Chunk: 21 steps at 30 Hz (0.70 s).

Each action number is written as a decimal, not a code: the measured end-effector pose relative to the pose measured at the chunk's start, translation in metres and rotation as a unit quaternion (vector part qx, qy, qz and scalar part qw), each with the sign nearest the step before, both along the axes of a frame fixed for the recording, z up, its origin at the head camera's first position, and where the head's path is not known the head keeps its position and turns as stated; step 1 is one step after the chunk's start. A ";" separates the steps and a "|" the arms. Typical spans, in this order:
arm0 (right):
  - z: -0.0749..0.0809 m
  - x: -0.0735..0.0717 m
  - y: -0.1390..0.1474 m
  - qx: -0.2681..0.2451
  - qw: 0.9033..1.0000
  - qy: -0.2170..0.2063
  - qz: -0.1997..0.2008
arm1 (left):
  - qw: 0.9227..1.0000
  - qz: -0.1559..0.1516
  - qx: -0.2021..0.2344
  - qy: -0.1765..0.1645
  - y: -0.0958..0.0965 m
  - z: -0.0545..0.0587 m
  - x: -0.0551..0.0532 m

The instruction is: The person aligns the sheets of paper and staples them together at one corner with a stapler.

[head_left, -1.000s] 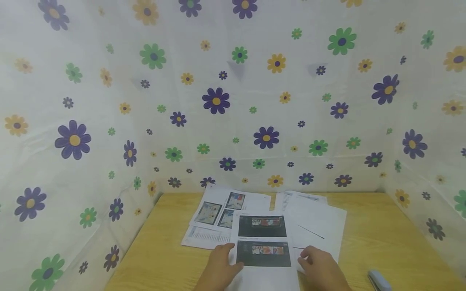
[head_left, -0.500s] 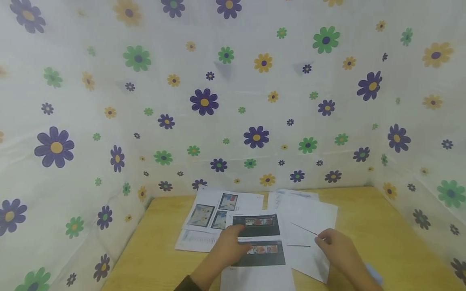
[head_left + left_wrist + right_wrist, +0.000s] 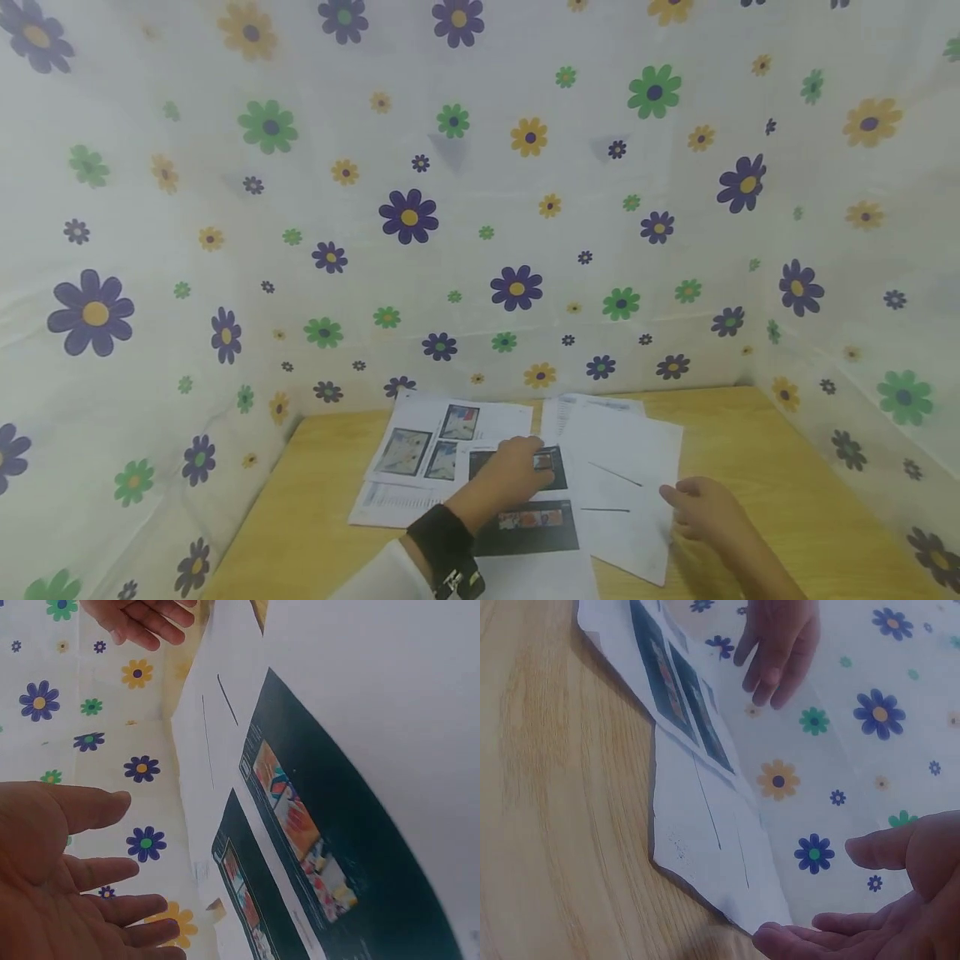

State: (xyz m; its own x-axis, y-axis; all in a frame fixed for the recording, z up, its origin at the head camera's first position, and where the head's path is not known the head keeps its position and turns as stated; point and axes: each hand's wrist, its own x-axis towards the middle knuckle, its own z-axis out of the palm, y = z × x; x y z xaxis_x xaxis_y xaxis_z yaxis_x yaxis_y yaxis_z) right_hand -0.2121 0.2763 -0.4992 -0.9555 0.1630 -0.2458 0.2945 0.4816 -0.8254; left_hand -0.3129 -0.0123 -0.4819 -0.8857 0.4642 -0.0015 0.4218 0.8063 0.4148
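Observation:
My left hand [image 3: 510,475] hovers over a white sheet printed with two dark pictures [image 3: 528,533]. In the left wrist view its fingers are spread and straight, holding nothing. The hand covers part of the sheet's upper picture. To the right lies a mostly blank paper [image 3: 637,446] with two thin black lines, partly under the printed sheet. My right hand [image 3: 708,512] is beside this paper's right edge. The right wrist view shows its thumb apart from the relaxed fingers, a fingertip [image 3: 776,941] right at the paper's edge.
Further back left lie overlapping sheets with several framed pictures [image 3: 408,450] and printed text. Another printed sheet [image 3: 558,412] shows behind the lined paper. The wooden table [image 3: 300,500] is enclosed by a white curtain [image 3: 465,267] patterned with flowers.
My left hand moved from the printed sheet's left edge forward and across above it. My right hand left that sheet's right side for the lined paper's right edge. The stapler no longer shows.

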 end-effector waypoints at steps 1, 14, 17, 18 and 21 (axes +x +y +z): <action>0.000 0.000 0.001 -0.014 1.000 -0.007 -0.004 | 1.000 -0.006 0.000 -0.001 0.007 -0.001 -0.004; -0.010 -0.004 0.003 -0.104 0.993 -0.042 -0.027 | 1.000 -0.028 -0.009 -0.009 0.047 -0.026 -0.064; -0.009 -0.005 0.003 -0.110 0.992 -0.045 -0.035 | 0.999 -0.028 -0.019 -0.007 0.051 -0.031 -0.070; -0.009 -0.005 0.004 -0.113 0.992 -0.045 -0.036 | 0.999 -0.026 -0.020 -0.008 0.052 -0.032 -0.072; -0.008 -0.005 0.006 -0.109 0.992 -0.049 -0.042 | 0.999 -0.025 -0.023 -0.015 0.058 -0.036 -0.075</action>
State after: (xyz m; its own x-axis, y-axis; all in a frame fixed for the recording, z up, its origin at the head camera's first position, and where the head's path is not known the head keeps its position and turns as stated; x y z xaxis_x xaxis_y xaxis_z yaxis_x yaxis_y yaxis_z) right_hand -0.2171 0.2821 -0.5069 -0.9110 0.1732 -0.3742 0.4090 0.2645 -0.8733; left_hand -0.3881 0.0454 -0.5175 -0.8610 0.5060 -0.0511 0.4490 0.8036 0.3907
